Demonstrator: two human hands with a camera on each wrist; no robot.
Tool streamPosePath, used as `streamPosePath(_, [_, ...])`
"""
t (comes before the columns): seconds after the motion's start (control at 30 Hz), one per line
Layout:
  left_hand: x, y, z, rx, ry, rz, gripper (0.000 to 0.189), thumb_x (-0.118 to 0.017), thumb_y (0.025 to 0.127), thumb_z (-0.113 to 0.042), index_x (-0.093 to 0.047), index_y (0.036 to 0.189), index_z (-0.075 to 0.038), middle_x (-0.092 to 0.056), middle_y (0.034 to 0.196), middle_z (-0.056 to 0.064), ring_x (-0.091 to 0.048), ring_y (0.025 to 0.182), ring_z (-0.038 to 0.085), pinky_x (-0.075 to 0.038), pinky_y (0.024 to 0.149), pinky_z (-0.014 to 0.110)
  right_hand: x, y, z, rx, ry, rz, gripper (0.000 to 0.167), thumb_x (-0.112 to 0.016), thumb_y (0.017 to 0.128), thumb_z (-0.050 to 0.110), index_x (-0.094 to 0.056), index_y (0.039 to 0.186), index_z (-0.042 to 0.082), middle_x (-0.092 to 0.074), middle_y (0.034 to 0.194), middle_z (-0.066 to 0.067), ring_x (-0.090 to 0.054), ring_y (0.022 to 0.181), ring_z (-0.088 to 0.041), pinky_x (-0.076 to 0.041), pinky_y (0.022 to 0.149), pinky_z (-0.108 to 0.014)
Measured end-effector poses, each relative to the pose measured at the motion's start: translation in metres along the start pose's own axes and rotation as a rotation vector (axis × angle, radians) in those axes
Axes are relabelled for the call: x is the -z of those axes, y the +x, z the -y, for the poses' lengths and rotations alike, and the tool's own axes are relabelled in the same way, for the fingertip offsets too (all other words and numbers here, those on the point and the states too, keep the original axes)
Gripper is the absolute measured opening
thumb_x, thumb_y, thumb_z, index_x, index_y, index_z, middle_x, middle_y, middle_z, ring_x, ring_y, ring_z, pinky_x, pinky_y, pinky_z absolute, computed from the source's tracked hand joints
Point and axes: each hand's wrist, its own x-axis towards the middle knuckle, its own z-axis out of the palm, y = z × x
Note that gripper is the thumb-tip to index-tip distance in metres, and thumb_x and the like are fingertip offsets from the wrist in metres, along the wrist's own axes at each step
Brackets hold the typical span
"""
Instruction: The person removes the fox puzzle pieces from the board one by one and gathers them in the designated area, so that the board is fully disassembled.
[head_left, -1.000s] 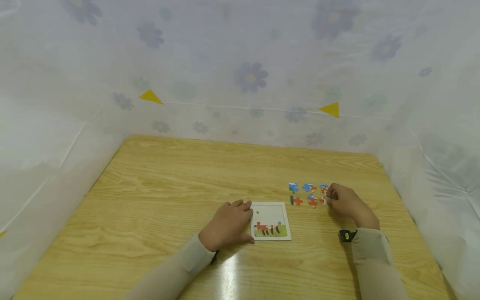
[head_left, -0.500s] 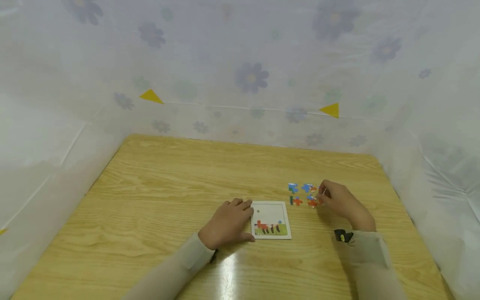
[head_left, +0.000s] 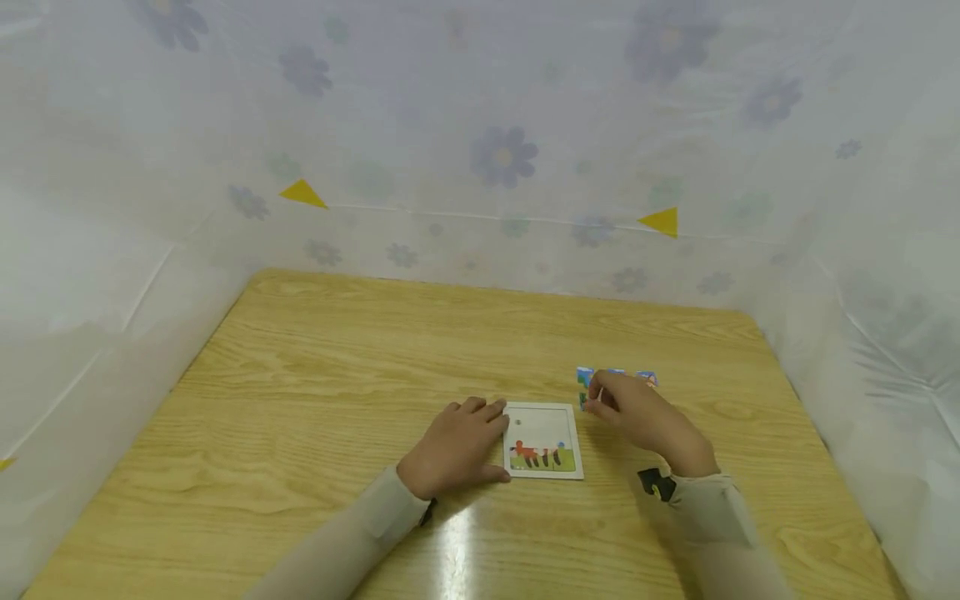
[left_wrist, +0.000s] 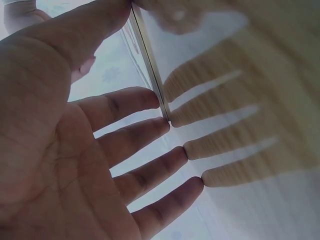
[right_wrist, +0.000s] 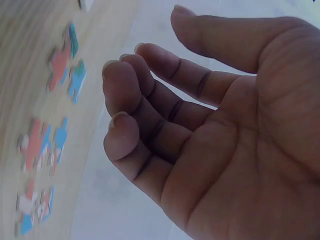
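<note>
A square white puzzle tray (head_left: pixel 538 425) lies on the table, with pieces of a red, striped-legged animal on green ground filling its lower part. My left hand (head_left: pixel 459 450) rests beside its left side. In the left wrist view the spread, straight fingers touch the table, and the thumb and index finger are at the tray's edge (left_wrist: pixel 150 65). My right hand (head_left: pixel 648 417) hovers over loose jigsaw pieces (head_left: pixel 585 375), hiding most of them in the head view. The right wrist view shows its fingers loosely bent, the thumb apart from them, nothing between. Several red and blue pieces (right_wrist: pixel 33 145) lie below it in pairs.
The wood-grain table (head_left: pixel 337 358) is enclosed by pale, flower-printed sheeting (head_left: pixel 420 150) at the back and sides. Two yellow triangles (head_left: pixel 302 193) mark the back sheet. A black strap with a small device (head_left: pixel 656 485) sits at the right wrist.
My right hand has moved left across the loose pieces, from the rightmost ones toward the leftmost ones nearest the tray. The left hand and the tray have stayed in place.
</note>
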Motion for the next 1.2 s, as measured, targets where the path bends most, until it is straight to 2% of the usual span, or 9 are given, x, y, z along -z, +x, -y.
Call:
streamPosePath(0.27, [0.004, 0.002, -0.002, 0.02, 0.04, 0.025, 0.08, -0.07, 0.085, -0.069, -0.063, 0.142, -0.013, -0.049, 0.156, 0.005, -0.05, 0.137, 0.028, -0.048, 0.105, 0.046, -0.03, 0.011, 0.019, 0.067, 0.003, 0.127, 0.01, -0.065, 0.103, 0.014, -0.061, 0.11, 0.007, -0.056, 0.074, 0.002, -0.049, 0.06, -0.009, -0.045, 0.057, -0.029])
streamPosePath(0.47, [0.001, 0.003, -0.003, 0.024, 0.037, 0.035, 0.081, -0.071, 0.085, -0.069, -0.063, 0.142, -0.013, -0.048, 0.157, 0.005, -0.05, 0.137, 0.029, -0.048, 0.105, 0.047, -0.048, 0.015, 0.027, 0.082, 0.008, 0.178, 0.019, -0.067, 0.102, 0.016, -0.061, 0.117, 0.005, -0.057, 0.074, 0.006, -0.05, 0.059, -0.007, -0.046, 0.057, -0.028])
streamPosePath(0.7, [0.001, 0.002, -0.004, 0.013, 0.057, 0.016, 0.079, -0.072, 0.084, -0.068, -0.065, 0.14, -0.013, -0.051, 0.155, 0.005, -0.053, 0.134, 0.028, -0.05, 0.102, 0.045, -0.068, 0.019, 0.034, 0.164, -0.034, 0.141, 0.023, -0.071, 0.1, 0.018, -0.062, 0.115, 0.004, -0.055, 0.075, 0.009, -0.048, 0.062, -0.004, -0.045, 0.058, -0.026])
streamPosePath(0.93, [-0.001, 0.002, -0.003, 0.017, 0.058, 0.003, 0.08, -0.072, 0.083, -0.069, -0.065, 0.14, -0.013, -0.051, 0.155, 0.006, -0.053, 0.134, 0.029, -0.05, 0.102, 0.045, -0.075, 0.016, 0.045, 0.202, -0.079, 0.094, 0.021, -0.071, 0.1, 0.016, -0.065, 0.115, 0.003, -0.058, 0.094, 0.003, -0.054, 0.076, -0.005, -0.05, 0.067, -0.027])
streamPosePath(1.13, [-0.001, 0.001, -0.003, 0.025, 0.055, 0.017, 0.081, -0.071, 0.084, -0.07, -0.064, 0.142, -0.014, -0.049, 0.156, 0.005, -0.052, 0.136, 0.028, -0.049, 0.104, 0.046, -0.084, 0.016, 0.05, 0.22, -0.059, 0.069, 0.009, -0.07, 0.099, 0.011, -0.063, 0.101, 0.007, -0.054, 0.093, 0.004, -0.051, 0.076, -0.006, -0.049, 0.067, -0.026])
streamPosePath(1.2, [-0.001, 0.001, -0.003, 0.023, 0.05, 0.014, 0.081, -0.071, 0.083, -0.07, -0.065, 0.141, -0.014, -0.049, 0.156, 0.005, -0.052, 0.135, 0.028, -0.05, 0.104, 0.046, -0.086, 0.016, 0.051, 0.222, -0.057, 0.068, 0.01, -0.071, 0.098, 0.01, -0.061, 0.097, 0.009, -0.052, 0.091, 0.005, -0.048, 0.076, -0.007, -0.047, 0.067, -0.026])
